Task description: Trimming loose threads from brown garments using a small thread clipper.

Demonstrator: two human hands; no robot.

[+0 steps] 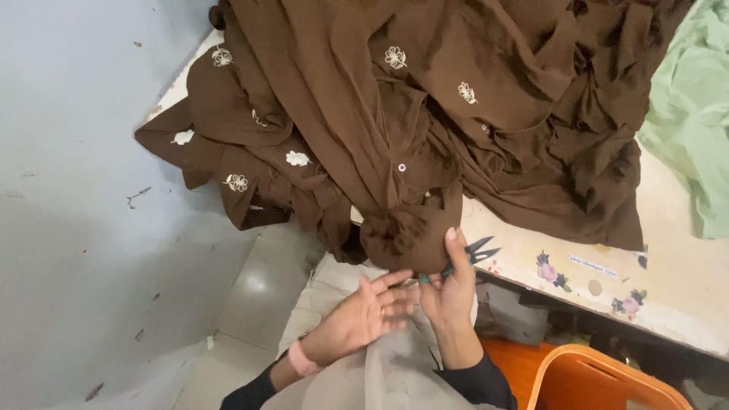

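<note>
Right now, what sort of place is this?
Probably a small garment or tailoring workshop: a heap of brown cloth with white embroidered flowers on a cream worktable, and small black thread snips in the right hand.

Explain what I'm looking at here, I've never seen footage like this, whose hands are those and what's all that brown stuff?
This is one picture from a camera worn on a person's head, looking down at their own two bare hands. The right hand grips small thread snips and pinches the edge of a brown cloth stitched with white flowers. The left hand is open, palm up, just below it. The cloth is heaped on a pale table with flower stickers; some light green fabric lies at the right. An orange plastic bin sits below.
</note>
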